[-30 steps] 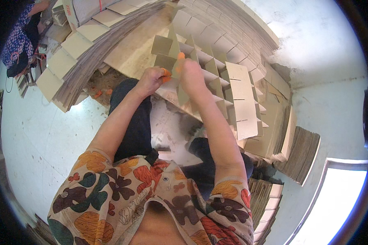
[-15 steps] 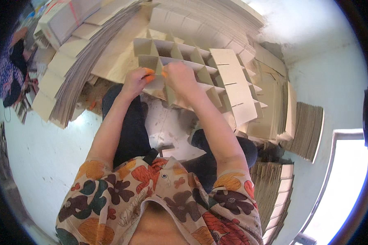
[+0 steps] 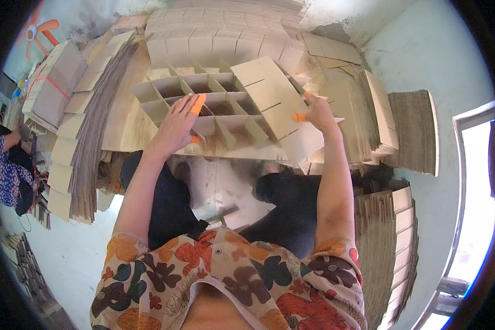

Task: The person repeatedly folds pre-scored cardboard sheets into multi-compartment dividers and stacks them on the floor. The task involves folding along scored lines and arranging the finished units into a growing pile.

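Cardboard divider grid (image 3: 214,110) is pinned across the lap by the left hand (image 3: 176,127), spread flat & holding nothing, while a slotted strip (image 3: 280,107) at the grid's right end is pinched in the right hand (image 3: 318,113). Slots are best lined up w/ the cross pieces, then pressed down evenly. Counted: 1 grid, 1 loose strip, 2 orange fingertip covers per hand visible.

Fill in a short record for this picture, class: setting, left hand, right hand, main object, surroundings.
Setting: floor workspace, person seated
Left hand: resting on the cardboard divider grid, orange fingertip covers
Right hand: gripping a slotted cardboard strip at the grid's right side
Main object: interlocked cardboard grid of open cells
Surroundings: stacks of cardboard strips left, flat cardboard stacks right
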Demonstrator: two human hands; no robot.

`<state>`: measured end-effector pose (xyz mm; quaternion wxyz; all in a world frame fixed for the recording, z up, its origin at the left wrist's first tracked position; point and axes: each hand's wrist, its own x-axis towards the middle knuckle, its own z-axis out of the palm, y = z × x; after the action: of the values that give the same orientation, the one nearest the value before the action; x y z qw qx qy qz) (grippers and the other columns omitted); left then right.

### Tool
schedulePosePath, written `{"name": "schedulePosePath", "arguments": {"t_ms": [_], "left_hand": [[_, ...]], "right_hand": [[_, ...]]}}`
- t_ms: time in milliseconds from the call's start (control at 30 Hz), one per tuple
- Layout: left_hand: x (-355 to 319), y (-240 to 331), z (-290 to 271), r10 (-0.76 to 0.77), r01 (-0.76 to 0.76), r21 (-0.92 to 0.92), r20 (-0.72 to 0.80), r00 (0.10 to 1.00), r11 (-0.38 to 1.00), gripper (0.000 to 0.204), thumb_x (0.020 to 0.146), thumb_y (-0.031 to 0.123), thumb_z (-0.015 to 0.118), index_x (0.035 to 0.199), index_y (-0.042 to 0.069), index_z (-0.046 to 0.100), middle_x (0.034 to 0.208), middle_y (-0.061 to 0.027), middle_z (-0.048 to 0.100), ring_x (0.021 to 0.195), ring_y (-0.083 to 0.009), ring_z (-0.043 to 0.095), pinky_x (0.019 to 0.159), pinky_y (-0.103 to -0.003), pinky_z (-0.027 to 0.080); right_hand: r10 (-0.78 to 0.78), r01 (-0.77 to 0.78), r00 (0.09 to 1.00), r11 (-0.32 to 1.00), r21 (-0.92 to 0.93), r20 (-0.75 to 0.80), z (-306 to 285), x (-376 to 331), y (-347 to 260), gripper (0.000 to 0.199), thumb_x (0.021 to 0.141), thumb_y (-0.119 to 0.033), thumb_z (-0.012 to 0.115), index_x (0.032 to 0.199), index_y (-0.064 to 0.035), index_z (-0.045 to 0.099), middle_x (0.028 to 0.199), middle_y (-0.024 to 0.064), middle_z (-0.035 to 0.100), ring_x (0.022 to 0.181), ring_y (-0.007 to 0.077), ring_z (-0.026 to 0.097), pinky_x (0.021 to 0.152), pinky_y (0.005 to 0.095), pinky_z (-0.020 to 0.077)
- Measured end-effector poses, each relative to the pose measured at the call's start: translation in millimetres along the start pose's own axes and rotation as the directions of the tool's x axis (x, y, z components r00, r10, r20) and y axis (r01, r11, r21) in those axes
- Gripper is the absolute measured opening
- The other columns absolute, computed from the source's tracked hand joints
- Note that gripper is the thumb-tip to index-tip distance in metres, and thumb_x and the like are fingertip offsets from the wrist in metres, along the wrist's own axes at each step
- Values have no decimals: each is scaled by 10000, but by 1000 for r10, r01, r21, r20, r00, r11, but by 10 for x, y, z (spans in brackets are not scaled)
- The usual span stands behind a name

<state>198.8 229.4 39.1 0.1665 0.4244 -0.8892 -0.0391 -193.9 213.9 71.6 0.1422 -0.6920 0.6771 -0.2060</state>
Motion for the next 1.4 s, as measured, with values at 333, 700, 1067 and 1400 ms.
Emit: {"name": "schedulePosePath", "arguments": {"t_ms": [333,700,1067,1400], "left_hand": [[954,-400,35,-30,8,118,192,981,993,1009,554,156,823,1384,-10,274,1482,-143,222,1396,-292,137,1133,-402,196],[1515,-647,159,-141,150,-33,188,972,988,922,567,123,796,1374,165,353,1077,-106,570,1034,-305,510,875,-401,417],[1049,-946,48,190,-189,-20,153,970,982,356,617,68,692,971,73,652,941,-102,618,821,-310,571,708,-392,481],[-200,-235,-1082,-39,131,404,-226,973,905,458,716,62,563,1165,-23,520,960,-126,595,846,-272,569,663,-344,493]], "right_hand": [[471,-367,837,861,351,-279,-862,-172,289,458,724,-368,775,560,-29,514,556,-21,459,507,88,414,445,313,349],[314,-505,690,855,-122,-652,-1077,-581,1102,534,778,-482,644,656,27,537,559,196,470,520,268,432,554,423,382],[415,-463,755,886,35,-508,-749,-302,1422,406,802,-431,631,945,-55,691,778,178,654,695,251,607,658,372,466],[575,-39,567,734,678,-590,-889,-496,1290,468,733,-194,768,1117,19,605,951,117,644,726,211,593,635,351,522]]}}
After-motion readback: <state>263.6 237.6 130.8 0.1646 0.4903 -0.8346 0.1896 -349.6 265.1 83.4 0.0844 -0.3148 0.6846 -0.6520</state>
